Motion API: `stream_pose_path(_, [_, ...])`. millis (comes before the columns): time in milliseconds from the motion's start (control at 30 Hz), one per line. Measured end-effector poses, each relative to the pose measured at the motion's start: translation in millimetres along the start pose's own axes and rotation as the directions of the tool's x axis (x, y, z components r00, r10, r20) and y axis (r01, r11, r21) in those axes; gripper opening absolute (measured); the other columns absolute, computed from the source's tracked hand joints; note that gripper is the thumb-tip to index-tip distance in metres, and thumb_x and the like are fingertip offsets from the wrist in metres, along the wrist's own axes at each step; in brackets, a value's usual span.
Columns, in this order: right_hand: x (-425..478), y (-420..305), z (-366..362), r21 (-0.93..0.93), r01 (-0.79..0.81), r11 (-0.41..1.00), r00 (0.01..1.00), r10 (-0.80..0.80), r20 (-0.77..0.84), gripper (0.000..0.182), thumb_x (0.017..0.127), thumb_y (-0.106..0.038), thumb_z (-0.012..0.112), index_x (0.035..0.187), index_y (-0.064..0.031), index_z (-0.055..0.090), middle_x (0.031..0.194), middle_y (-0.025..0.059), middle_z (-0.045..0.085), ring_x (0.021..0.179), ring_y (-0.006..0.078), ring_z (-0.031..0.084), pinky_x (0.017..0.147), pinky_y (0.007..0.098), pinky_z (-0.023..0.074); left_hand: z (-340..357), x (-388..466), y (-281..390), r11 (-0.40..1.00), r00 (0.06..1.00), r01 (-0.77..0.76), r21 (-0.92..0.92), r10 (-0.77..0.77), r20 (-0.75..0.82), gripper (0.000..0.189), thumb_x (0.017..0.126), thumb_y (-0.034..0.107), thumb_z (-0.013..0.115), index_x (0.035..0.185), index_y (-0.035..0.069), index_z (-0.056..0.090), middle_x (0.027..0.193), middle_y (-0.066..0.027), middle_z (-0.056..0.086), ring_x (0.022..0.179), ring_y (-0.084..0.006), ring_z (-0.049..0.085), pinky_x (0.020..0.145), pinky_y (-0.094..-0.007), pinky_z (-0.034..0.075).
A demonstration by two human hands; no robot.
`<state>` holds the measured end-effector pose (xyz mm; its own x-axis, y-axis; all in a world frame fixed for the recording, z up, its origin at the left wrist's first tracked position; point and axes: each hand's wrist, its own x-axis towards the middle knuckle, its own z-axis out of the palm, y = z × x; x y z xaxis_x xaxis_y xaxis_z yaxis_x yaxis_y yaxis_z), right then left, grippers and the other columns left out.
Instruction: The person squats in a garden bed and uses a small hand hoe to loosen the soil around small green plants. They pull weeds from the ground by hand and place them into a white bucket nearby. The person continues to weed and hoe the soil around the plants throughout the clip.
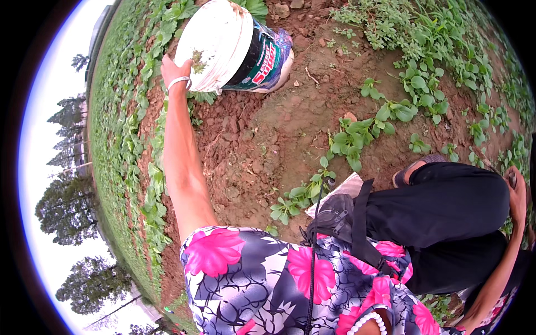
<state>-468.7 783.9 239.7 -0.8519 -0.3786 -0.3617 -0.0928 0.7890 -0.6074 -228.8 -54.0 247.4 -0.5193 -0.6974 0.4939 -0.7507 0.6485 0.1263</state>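
Note:
My left hand (176, 74), with a pale bangle at its wrist, grips the near rim of a white plastic bucket (234, 63). The bucket stands tilted on the soil, with a dark green printed label around its side. A small green sprig (199, 62) shows inside its white mouth. At the far right, my right hand (518, 190) is beside my bent knee in black trousers (444, 205). Its fingers are closed around a small dark object (512, 180), too hidden to name. Young leafy seedlings (349, 140) grow in a row before me.
Reddish-brown cloddy soil (259, 146) lies between the seedlings and a broad-leaved crop row (153, 197). Denser greens (402, 29) grow at upper right. A dark waist pouch (335, 215) with a hanging cord (314, 259) is at my front. My shoe (404, 173) rests on the soil.

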Motion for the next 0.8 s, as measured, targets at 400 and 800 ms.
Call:
stream_pose_path(400, [-17.0,67.8,-24.5,0.049,-0.050,0.998,0.995,0.054,-0.083,0.009,0.086,-0.009,0.053,0.089,-0.0025,0.047,0.078,-0.0016,0.042,0.071,0.0078,0.040,0.063,0.0216,0.0352,87.1,-291.3,-39.5,0.975,0.919,0.198,-0.101,-0.149,0.365,0.033,0.079,0.006,0.055,0.112,0.008,0.052,0.091,-0.0170,0.059,0.088,-0.0369,0.058,0.078,-0.0423,0.046])
stream_pose_path(800, [-69.2,48.2,-46.0,0.079,-0.270,0.960,0.931,0.281,-0.231,0.023,0.090,-0.020,0.056,0.104,-0.0026,0.053,0.078,-0.0034,0.049,0.066,0.0019,0.042,0.057,0.0170,0.0327,124.6,-319.8,-36.4,0.991,0.910,0.120,-0.065,-0.084,0.406,0.020,0.079,0.013,0.063,0.097,0.007,0.057,0.096,-0.0168,0.053,0.086,-0.0376,0.056,0.073,-0.0450,0.045])
